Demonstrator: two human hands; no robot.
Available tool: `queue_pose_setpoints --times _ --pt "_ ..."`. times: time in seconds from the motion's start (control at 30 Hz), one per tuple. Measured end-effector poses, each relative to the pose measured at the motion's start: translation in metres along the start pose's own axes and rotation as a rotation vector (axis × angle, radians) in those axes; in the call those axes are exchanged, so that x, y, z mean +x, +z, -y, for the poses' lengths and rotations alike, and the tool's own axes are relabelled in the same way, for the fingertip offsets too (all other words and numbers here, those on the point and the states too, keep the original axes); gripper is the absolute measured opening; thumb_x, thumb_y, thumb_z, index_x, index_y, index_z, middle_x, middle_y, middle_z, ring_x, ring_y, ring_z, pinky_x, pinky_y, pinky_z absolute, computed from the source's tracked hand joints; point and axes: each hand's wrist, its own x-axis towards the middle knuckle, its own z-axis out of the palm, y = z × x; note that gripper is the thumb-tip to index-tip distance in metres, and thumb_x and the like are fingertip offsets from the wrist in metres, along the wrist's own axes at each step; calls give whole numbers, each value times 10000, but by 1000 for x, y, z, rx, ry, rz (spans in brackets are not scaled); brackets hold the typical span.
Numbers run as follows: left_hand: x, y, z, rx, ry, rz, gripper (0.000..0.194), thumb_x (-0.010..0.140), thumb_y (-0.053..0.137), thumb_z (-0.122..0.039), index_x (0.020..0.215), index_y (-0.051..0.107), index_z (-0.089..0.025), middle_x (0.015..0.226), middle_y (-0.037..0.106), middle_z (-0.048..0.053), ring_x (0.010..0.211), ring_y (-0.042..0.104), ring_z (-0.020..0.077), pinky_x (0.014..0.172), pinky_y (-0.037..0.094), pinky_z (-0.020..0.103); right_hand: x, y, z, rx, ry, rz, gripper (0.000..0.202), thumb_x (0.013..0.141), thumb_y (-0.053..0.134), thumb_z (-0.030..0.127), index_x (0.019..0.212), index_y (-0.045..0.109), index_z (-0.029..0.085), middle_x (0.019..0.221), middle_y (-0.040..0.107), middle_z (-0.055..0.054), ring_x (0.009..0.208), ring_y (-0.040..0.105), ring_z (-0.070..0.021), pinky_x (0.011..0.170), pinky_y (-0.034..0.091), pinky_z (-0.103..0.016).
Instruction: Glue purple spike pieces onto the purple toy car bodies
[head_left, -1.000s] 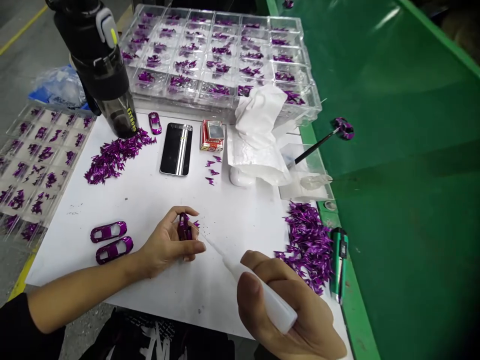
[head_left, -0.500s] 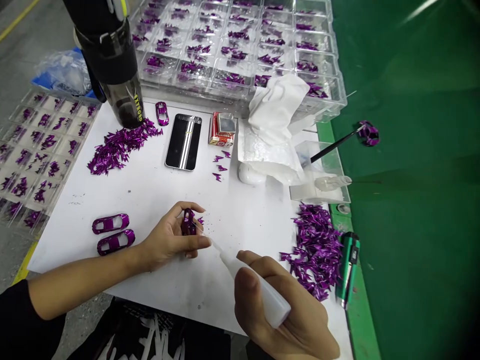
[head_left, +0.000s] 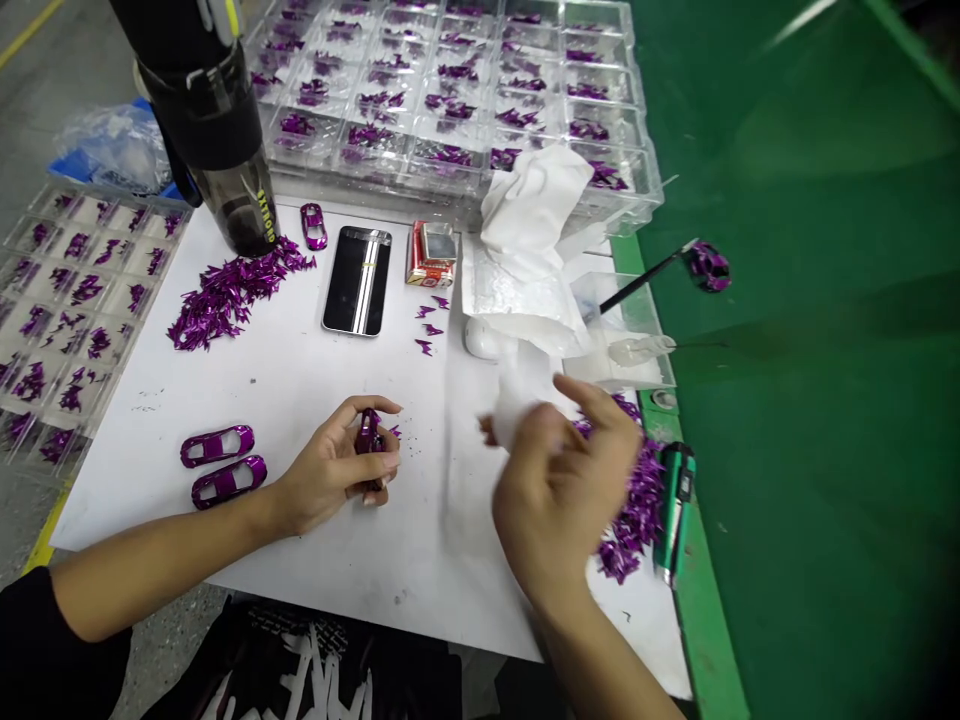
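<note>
My left hand grips a small purple car shell between thumb and fingers, low over the white sheet. Blurred by motion, my right hand is closed around a white squeeze bottle, with the fingers partly spread. Several tiny purple pieces lie above the hands. Two more purple car shells rest left of my left hand. Beyond my right hand is a pile of purple pieces, partly covered by it.
A tall bottle stands at the back left beside another purple pile. Also there: a phone, a red box, crumpled tissue, compartment trays, a clear box and a green cutter.
My right hand has moved up and away from the car shell, taking the white bottle with it. My left hand still holds the shell. The whole view has shifted slightly.
</note>
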Motion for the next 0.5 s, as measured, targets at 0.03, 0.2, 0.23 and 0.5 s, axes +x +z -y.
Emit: queue_pose_setpoints --times 0.03,0.2,0.23,0.5 --pt "-1 0 0 6 -4 0 402 864 803 -185 1196 595 -271 880 562 -33 677 519 78 552 445 210 7 6 2 -52 5 0 315 987 550 441 1207 574 217 909 705 -63 756 695 -228 666 554 -377" --pt "-6 0 2 66 0 17 375 921 753 -246 1224 534 -260 884 655 -1 751 633 138 604 514 258 21 15 -3 -166 -25 202 299 923 598 421 1130 654 212 966 763 -80 838 726 -253 721 583 -380" --pt "-6 1 3 78 7 29 369 937 738 -274 1230 514 -255 925 695 24 778 661 154 625 525 272 20 10 -3 -187 -58 228 316 931 594 427 1146 660 205 976 769 -88 861 731 -261 739 586 -386" --pt "-10 7 1 146 9 46 408 948 730 -383 1211 456 -234 1137 764 119 787 725 173 655 518 290 -27 -85 -22 -629 81 39 515 980 503 635 924 765 195 867 787 -102 714 691 -253 673 491 -371"
